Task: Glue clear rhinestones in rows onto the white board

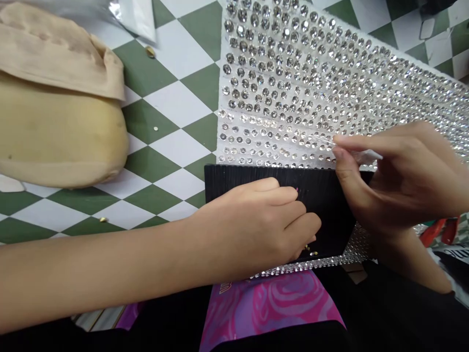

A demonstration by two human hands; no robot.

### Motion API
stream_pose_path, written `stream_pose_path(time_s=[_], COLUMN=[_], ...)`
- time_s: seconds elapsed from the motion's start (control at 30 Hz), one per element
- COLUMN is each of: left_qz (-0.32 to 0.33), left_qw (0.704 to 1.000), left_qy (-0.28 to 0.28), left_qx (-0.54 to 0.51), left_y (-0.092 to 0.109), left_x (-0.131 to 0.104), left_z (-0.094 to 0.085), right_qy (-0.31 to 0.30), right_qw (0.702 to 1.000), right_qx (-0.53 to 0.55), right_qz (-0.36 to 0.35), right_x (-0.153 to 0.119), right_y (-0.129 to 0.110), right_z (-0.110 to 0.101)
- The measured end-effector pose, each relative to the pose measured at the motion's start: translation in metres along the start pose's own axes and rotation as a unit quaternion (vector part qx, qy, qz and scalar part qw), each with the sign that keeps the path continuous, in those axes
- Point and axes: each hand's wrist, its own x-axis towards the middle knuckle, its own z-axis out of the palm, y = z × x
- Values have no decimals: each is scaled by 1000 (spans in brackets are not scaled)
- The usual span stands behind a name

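My left hand (271, 220) lies across a black board (330, 210), its fingers curled under into a loose fist. What the fingers hold, if anything, is hidden. By its fingertips a few small gold-and-clear rhinestones (313, 253) rest near the board's lower edge. My right hand (406, 171) pinches a thin, pale, see-through sliver (324, 141) between thumb and index finger. Within its palm shows a whitish scrap (366, 156). The sliver's tip is over a white sheet (222, 88) with rows of round clear rhinestones (289, 93); the board covers the sheet's lower part.
A beige padded pouch-like object (62, 127) lies at left on the green-and-white checked surface (179, 112). Clear plastic wrapping (135, 17) is above it. Loose gold bits (150, 52) are scattered about. Red handles (439, 231) show at right, and pink-purple patterned material (278, 308) below.
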Motion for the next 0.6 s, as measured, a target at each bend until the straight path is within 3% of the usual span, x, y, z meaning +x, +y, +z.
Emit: stream_pose_path(time_s=[0.13,0.37,0.6], left_qz=[-1,1,2], left_qw=[1000,1000,1000], left_qy=[-3,-2,-1], left_qx=[3,10,5], left_y=[0,0,0], left_x=[-2,0,-1], left_z=[-1,0,0], right_qy=[4,-69,-58], right_qw=[1000,994,994], right_qx=[-22,-74,-88], right_qz=[-2,30,20], right_x=[0,6,6], right_y=[-4,-12,-15], right_z=[-1,-7,-4])
